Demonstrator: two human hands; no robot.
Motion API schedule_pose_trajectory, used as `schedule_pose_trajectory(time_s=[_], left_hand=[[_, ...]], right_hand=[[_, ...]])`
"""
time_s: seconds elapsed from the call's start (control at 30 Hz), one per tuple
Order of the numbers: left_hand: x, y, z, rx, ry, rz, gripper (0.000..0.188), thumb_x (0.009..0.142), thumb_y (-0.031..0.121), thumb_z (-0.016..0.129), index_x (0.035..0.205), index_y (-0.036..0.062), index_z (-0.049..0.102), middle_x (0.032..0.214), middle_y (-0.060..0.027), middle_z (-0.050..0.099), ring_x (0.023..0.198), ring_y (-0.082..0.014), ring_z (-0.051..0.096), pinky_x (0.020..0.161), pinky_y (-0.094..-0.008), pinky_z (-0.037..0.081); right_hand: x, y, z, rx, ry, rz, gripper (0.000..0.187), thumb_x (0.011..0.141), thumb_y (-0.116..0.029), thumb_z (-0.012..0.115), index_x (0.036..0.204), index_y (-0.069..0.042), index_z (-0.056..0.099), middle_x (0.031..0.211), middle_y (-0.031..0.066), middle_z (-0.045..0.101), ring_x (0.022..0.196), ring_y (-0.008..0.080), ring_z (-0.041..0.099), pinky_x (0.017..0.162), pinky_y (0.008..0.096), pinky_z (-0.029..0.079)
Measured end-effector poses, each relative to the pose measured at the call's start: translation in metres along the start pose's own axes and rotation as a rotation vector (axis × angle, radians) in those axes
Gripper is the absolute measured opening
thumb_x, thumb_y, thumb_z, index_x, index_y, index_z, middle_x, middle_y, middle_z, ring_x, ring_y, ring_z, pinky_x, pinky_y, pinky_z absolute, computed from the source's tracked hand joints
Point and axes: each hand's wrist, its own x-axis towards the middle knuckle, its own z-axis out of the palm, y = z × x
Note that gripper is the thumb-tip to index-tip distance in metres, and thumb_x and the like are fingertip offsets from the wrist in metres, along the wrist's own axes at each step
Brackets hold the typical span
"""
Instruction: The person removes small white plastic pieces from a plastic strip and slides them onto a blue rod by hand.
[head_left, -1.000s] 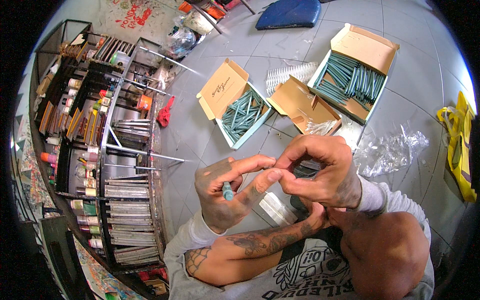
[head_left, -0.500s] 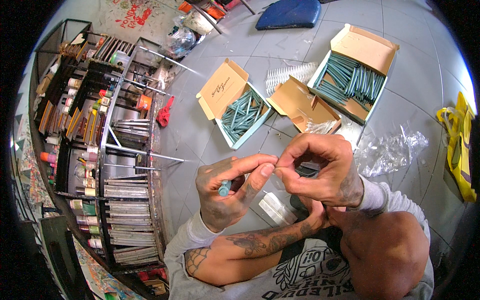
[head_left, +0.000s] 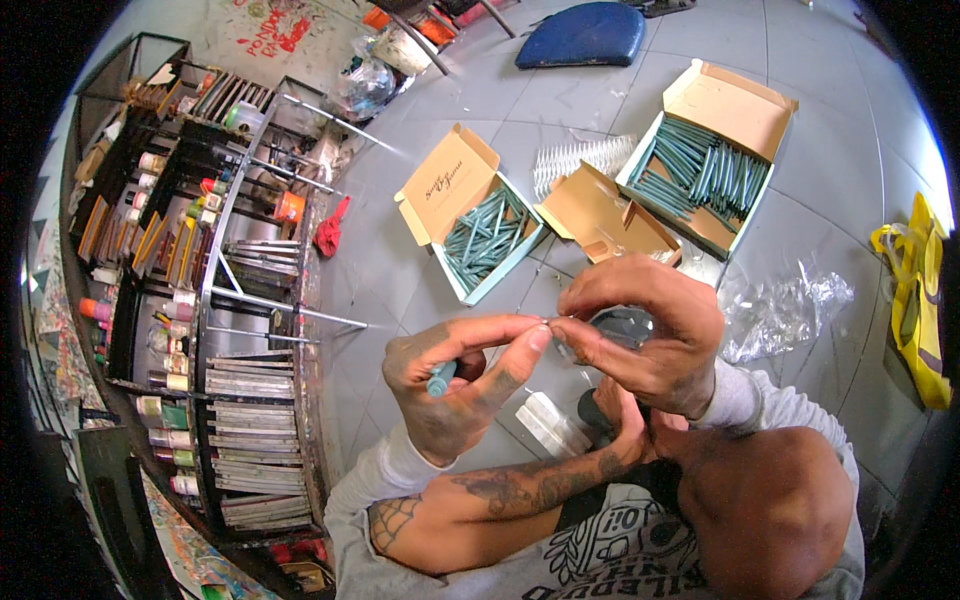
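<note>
- Currently fine fingertip work: left hand [head_left: 437, 405] cradles a teal stick [head_left: 441, 378], thumb and finger pinched; right hand [head_left: 672, 350] meets those tips, grip unclear.
- Seems to call for steady fingertips.
- More sticks [head_left: 488, 238] far: left box [head_left: 425, 205], right box [head_left: 725, 105].
- Dark print [head_left: 445, 180] inside left box's lid; red lettering [head_left: 280, 32] far left.

Grey tiled floor [head_left: 840, 120]; dark blue padded cushion [head_left: 582, 36] flat on it at top, near thin metal legs [head_left: 498, 18]; white bucket [head_left: 403, 50] and bulging clear plastic bag [head_left: 362, 92] left of those legs, near pale wall [head_left: 228, 40] with red painted lettering [head_left: 283, 30]; dark shelving [head_left: 125, 335] along left, holding jars [head_left: 152, 163] in mixed colours; stack of flat grey frames [head_left: 255, 430] in its lower part; orange cup [head_left: 290, 207] at its right side; red cloth [head_left: 331, 228] near cup; yellow bag [head_left: 918, 305] at far right.
</note>
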Motion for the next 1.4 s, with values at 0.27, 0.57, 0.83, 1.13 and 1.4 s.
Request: schedule_pose_trajectory(time_s=[0.27, 0.57, 0.83, 1.13, 1.4], left_hand=[[0.007, 0.017, 0.001, 0.138, -0.022, 0.156, 0.012, 0.077, 0.007, 0.082, 0.088, 0.0086, 0.079, 0.083, -0.0019, 0.076, 0.045, -0.0005, 0.043, 0.041, -0.0179, 0.03], [0.006, 0.017, 0.004, 0.16, 0.0, 0.193, 0.011, 0.078, 0.005, 0.081, 0.088, 0.0094, 0.08, 0.086, -0.0029, 0.077, 0.047, -0.0004, 0.046, 0.042, -0.0175, 0.031], [0.006, 0.016, 0.002, 0.173, -0.011, 0.212, 0.013, 0.078, 0.005, 0.081, 0.089, 0.0101, 0.08, 0.087, -0.0034, 0.077, 0.048, -0.0006, 0.047, 0.042, -0.0176, 0.03], [0.005, 0.015, 0.001, 0.163, -0.016, 0.235, 0.015, 0.077, 0.005, 0.082, 0.092, 0.0101, 0.08, 0.085, -0.0035, 0.077, 0.047, -0.0012, 0.046, 0.041, -0.0185, 0.03], [0.003, 0.006, 0.001, 0.123, -0.004, 0.248, 0.015, 0.077, 0.005, 0.082, 0.092, 0.0069, 0.079, 0.08, -0.0023, 0.075, 0.046, -0.0012, 0.043, 0.041, -0.0186, 0.029]], right_hand=[[0.002, -0.002, 0.002, -0.024, 0.029, -0.154, 0.022, 0.072, 0.006, 0.081, 0.091, 0.003, 0.07, 0.087, 0.0145, 0.072, 0.082, 0.0231, 0.072, 0.072, 0.031, 0.058], [0.002, -0.005, 0.002, -0.037, 0.034, -0.109, 0.023, 0.072, 0.006, 0.08, 0.093, 0.002, 0.072, 0.087, 0.0129, 0.073, 0.081, 0.0236, 0.072, 0.071, 0.0317, 0.058], [0.003, -0.007, 0.003, -0.016, 0.023, -0.094, 0.021, 0.074, 0.007, 0.077, 0.093, 0.0, 0.072, 0.088, 0.0113, 0.071, 0.081, 0.0237, 0.071, 0.071, 0.0318, 0.057], [0.002, -0.005, 0.003, 0.021, 0.01, -0.103, 0.024, 0.073, 0.007, 0.076, 0.095, -0.002, 0.073, 0.089, 0.0113, 0.07, 0.081, 0.0236, 0.071, 0.07, 0.0318, 0.057], [0.005, -0.001, 0.001, 0.04, -0.026, -0.147, 0.023, 0.073, 0.007, 0.074, 0.093, -0.002, 0.071, 0.088, 0.0108, 0.07, 0.077, 0.0216, 0.07, 0.067, 0.0298, 0.056]])
